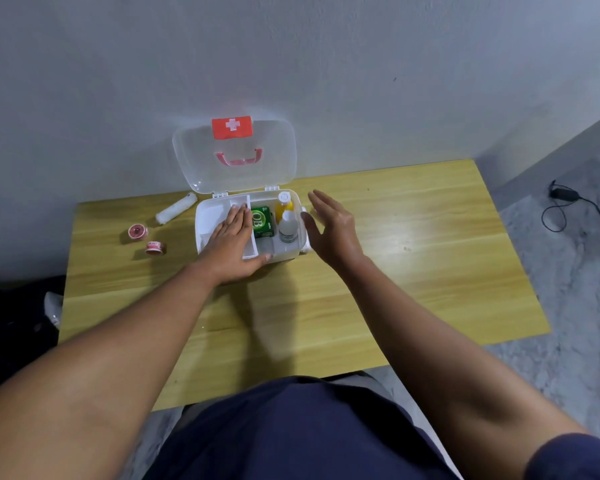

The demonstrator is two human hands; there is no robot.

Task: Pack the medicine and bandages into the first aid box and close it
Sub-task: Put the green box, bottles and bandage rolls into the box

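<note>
The white first aid box (284, 253) stands open on the wooden table, its clear lid (201, 161) leaning back against the wall. Inside are a green box (262, 221), a yellow bottle (284, 202) and a clear bottle (287, 227). My left hand (231, 242) lies flat on the white inner tray (208, 216) in the box's left half, fingers spread. My right hand (333, 226) hovers open just right of the box, holding nothing. Left of the box lie a white bandage roll (175, 208) and two pink tape rolls (138, 232) (155, 247).
The yellow wooden table (413, 244) stands against a grey wall. A black cable and adapter (565, 202) lie on the floor at right. A dark object (14, 327) sits on the floor at left. My dark blue clothing fills the bottom.
</note>
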